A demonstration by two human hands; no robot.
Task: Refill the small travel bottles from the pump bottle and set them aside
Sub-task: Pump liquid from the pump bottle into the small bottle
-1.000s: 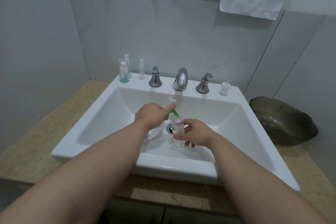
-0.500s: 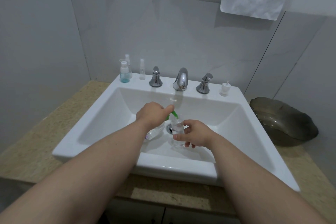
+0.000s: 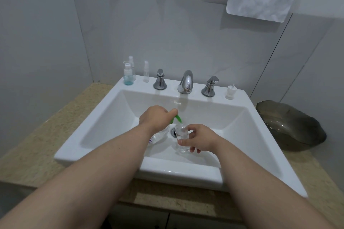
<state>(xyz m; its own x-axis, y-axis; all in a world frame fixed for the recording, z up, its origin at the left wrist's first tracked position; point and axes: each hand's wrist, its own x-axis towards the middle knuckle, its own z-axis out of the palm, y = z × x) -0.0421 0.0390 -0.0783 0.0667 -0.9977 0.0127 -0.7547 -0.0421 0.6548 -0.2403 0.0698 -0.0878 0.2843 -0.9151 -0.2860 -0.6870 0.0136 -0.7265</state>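
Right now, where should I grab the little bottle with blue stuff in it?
Take the blue bottle round its wide body, probably from the front: it stands upright on the sink's back ledge, and a taller clear bottle stands close behind.

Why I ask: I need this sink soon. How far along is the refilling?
Possibly done: a blue-tinted bottle stands on the sink ledge; the slim bottle beside it is unreadable. In hand: the left hand grips the pump bottle, green nozzle at the small clear bottle held by the right hand. Left: likely refitting the white cap, setting it aside.
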